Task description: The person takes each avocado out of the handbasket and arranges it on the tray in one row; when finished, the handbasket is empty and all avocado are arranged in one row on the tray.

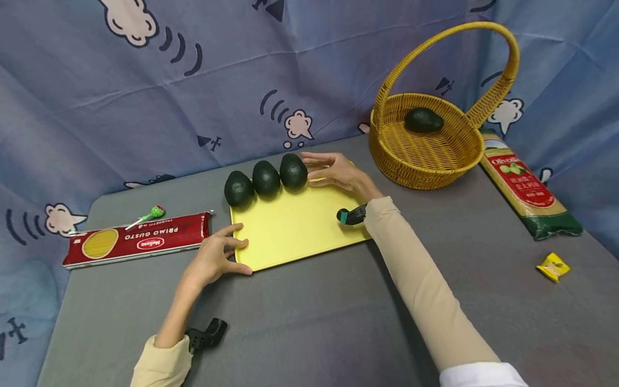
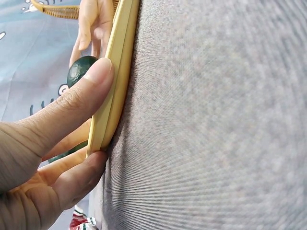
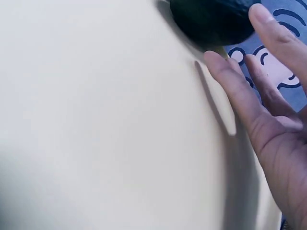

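A yellow board [image 1: 295,226] lies on the grey table. Three dark avocados [image 1: 266,178] stand in a row along its far edge. My left hand [image 1: 220,258] grips the board's near left corner, the thumb [image 2: 91,84] on top of the board's edge [image 2: 112,86] and a finger curled at its rim. My right hand [image 1: 333,171] rests flat on the board's far right part. Its straight fingers [image 3: 235,91] lie right beside the rightmost avocado [image 3: 211,19]. A wicker basket [image 1: 425,161] at the back right holds one more avocado [image 1: 423,120].
A red spaghetti packet [image 1: 137,239] and a green lollipop [image 1: 150,215] lie left of the board. A long pasta packet [image 1: 527,188] lies right of the basket, with a small yellow wrapper [image 1: 553,266] nearer me. Blue cartoon cloth hangs behind the table.
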`<state>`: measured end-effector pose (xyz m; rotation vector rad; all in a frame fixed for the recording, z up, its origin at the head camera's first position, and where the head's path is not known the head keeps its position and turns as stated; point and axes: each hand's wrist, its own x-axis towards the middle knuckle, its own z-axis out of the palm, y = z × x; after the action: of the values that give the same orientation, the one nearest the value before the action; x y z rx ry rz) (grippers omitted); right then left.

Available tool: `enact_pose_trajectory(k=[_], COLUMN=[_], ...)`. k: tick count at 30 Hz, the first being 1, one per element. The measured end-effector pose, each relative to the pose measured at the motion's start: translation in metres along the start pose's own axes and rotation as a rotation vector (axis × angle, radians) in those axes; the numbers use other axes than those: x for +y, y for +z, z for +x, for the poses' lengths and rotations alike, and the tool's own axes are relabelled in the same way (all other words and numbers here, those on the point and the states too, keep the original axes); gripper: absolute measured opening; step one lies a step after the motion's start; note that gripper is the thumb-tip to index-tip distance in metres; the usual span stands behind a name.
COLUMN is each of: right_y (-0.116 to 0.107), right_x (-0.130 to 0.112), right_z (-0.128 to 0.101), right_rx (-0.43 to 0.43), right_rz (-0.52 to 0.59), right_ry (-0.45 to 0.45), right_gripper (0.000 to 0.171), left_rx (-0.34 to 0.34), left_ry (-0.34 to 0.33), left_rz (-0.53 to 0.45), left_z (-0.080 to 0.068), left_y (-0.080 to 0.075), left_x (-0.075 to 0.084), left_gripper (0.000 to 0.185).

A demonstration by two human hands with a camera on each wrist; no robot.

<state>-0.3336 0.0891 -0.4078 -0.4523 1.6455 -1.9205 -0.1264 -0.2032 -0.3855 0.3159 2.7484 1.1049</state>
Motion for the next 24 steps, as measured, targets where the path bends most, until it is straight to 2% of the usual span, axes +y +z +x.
enact_pose_trajectory(k=[7, 13, 19, 24], right_y=[-0.006, -0.010, -0.019, -0.036], right_x=[-0.010, -0.020, -0.030, -0.046], right_z=[-0.014, -0.032, -0.061, -0.097], right_rx=[-0.023, -0.048, 0.062, 0.094], right_rz=[-0.013, -0.068, -0.122, -0.074], right_ry=[0.000, 0.008, -0.009, -0.082], right_gripper=[0.060, 0.056, 0.054, 0.056], left_rx=[-0.003, -0.006, 0.006, 0.006], left_ry=[0.004, 0.006, 0.030, 0.034], left_rz=[0.015, 0.018, 0.027, 0.002], left_z=[-0.001, -0.002, -0.003, -0.003], left_y=[-0.001, -0.001, 0.000, 0.000], left_x=[0.001, 0.001, -0.001, -0.001], left_gripper=[0.056, 0.057, 0.057, 0.056])
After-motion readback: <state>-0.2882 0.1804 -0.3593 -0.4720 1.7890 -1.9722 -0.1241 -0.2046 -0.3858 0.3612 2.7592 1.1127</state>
